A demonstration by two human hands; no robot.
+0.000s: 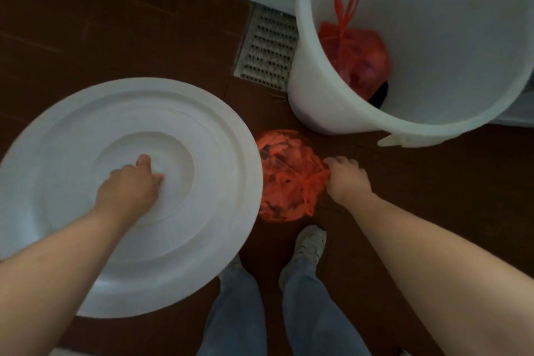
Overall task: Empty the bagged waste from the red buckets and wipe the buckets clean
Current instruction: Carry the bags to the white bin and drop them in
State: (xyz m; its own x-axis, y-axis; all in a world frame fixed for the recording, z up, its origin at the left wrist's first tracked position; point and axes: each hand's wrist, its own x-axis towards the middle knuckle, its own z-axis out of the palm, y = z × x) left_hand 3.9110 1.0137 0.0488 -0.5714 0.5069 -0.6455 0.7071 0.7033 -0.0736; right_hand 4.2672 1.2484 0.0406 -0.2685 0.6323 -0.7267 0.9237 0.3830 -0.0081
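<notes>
Red-orange plastic, a knotted waste bag (284, 179), sits just left of the right hand (348, 181), whose fingers (332, 163) pinch the bag's tied top; whether the bag rests on the brown floor (115, 23) I cannot tell. Further left, the left hand (130, 185) is curled at the centre of a big white lid (72, 153), gripping it there, the lid's edge overlapping the bag. Beyond the right fingers stands a large white tub (433, 38) with a second red bag (355, 58) inside, tied shut. A metal drain grate (265, 49) lies just left of the tub.
</notes>
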